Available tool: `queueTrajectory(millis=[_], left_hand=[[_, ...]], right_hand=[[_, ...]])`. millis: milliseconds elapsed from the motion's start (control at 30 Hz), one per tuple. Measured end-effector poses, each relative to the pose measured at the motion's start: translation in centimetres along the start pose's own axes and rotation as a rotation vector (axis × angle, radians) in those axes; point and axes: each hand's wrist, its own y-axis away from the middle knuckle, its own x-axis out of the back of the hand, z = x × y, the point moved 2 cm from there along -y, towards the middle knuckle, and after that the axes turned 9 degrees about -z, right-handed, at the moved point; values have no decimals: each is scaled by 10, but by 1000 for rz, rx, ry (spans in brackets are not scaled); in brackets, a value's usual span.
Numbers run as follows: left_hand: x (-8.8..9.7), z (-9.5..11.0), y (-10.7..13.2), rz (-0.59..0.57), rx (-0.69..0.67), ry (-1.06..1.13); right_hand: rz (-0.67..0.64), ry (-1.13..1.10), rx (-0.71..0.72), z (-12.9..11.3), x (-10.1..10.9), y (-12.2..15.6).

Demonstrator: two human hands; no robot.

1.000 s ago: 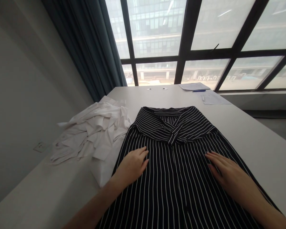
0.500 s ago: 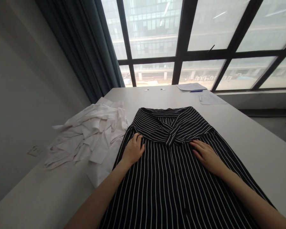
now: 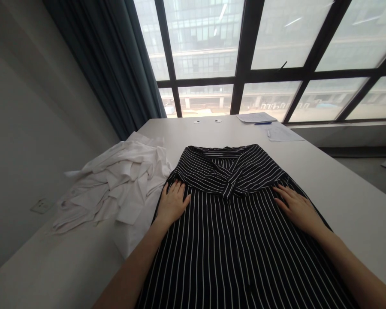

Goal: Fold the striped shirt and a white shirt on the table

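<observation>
A black shirt with thin white stripes (image 3: 231, 240) lies flat on the white table (image 3: 341, 189), its collar pointing away from me. My left hand (image 3: 172, 202) rests palm down on the shirt's left shoulder, close to its edge. On the right shoulder my right hand (image 3: 297, 208) lies flat with fingers spread. Neither hand grips any cloth.
A heap of white garments (image 3: 116, 189) lies on the table to the left of the shirt, touching its edge. Papers (image 3: 270, 124) and a blue pen (image 3: 262, 123) lie at the far end by the window. A dark curtain (image 3: 116, 64) hangs at the left.
Both hands slid up the shirt toward the collar, then spread outward to the shoulders. The camera view shifted slightly.
</observation>
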Motion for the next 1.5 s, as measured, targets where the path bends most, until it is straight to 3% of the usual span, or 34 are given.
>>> queueTrajectory(millis=[167,267,400,500,567,667,800,1033,1167,1367,1500], left_hand=[[3,3,0,14,13,-7],[8,5,1,54,39,-24],[22,7,1,69,21,-9],[34,16,3,-1,-85,81],[37,27,6,-71,-200,181],[30,43,13,-113,-318,282],[11,50,20,-98,-339,234],[-2,35,19,-188,-294,116],[-2,22,15,-169,-159,39],[11,20,22,-175,-53,-46],[29,54,37,-237,-228,29]], right_hand=[[48,46,-178,26,-2,1],[131,65,-155,21,0,1],[160,-83,204,-9,11,2],[-10,-202,459,-35,18,6],[-116,-227,507,-46,19,9],[-205,-204,464,-51,18,11],[-232,-125,348,-35,10,8],[-122,11,40,24,-3,1],[-81,63,-96,38,-8,1],[-18,48,-57,32,2,-2],[-226,-38,149,4,15,6]])
